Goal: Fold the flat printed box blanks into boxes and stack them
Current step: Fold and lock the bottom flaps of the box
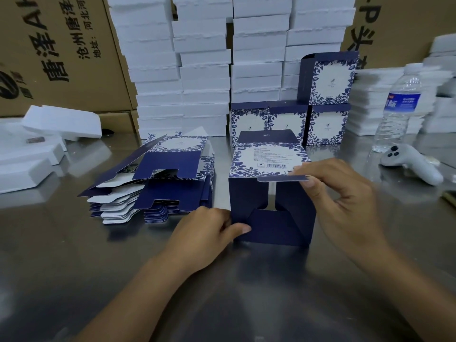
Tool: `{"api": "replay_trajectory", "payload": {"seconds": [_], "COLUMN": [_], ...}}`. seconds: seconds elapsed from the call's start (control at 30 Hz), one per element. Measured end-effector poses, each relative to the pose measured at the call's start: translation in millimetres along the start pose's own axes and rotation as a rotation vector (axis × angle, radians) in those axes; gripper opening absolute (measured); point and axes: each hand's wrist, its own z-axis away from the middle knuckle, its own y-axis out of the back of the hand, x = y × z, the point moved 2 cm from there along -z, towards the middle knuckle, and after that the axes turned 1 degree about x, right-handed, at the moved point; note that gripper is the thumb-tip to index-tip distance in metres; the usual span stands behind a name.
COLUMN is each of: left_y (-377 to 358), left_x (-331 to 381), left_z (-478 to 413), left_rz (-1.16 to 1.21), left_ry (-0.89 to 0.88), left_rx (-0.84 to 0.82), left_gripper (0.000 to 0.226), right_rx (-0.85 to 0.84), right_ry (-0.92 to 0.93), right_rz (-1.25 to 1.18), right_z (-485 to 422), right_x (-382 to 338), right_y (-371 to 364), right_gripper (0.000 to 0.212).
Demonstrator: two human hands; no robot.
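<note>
Four folded blue-floral cardboard boxes (327,124) are stacked behind. A fifth box (271,213), half-formed, is pinched mid-table: corner by the left hand (209,233), flap by the right hand (345,193). Many flat printed blanks (158,183) are left.

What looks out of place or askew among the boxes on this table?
The top finished box sits tilted on the row of finished boxes, with its left flap standing open. The pile of flat blanks is fanned out unevenly. The box being folded looks normal.

Print on box (271,228) too small to read; left hand (207,230) fingers (220,218) partly behind it; foam stacks (365,99) blurred.
</note>
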Motion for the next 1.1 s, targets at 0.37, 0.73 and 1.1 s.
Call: {"api": "replay_trajectory", "payload": {"seconds": [0.37,0.73,1.1], "left_y": [0.7,0.2,2.0], "left_x": [-2.7,-4.2,-9.0], "left_z": [-1.1,-1.0,-0.2], "left_rz": [0.001,0.022,0.04], "left_ry": [0.015,-0.024,-0.101], "left_rx": [-0.04,-0.061,-0.115], "left_gripper": [0.042,0.037,0.03], "right_rx": [0.003,0.004,-0.009], "right_ry": [-0.021,-0.015,-0.024], "right_rz": [-0.019,-0.018,-0.009], "right_z": [-0.4,-1.0,-1.1], "right_x": [0.8,2.0,1.9], "right_y": [1.3,1.1,1.9], "right_gripper": [0.042,0.043,0.036]}}
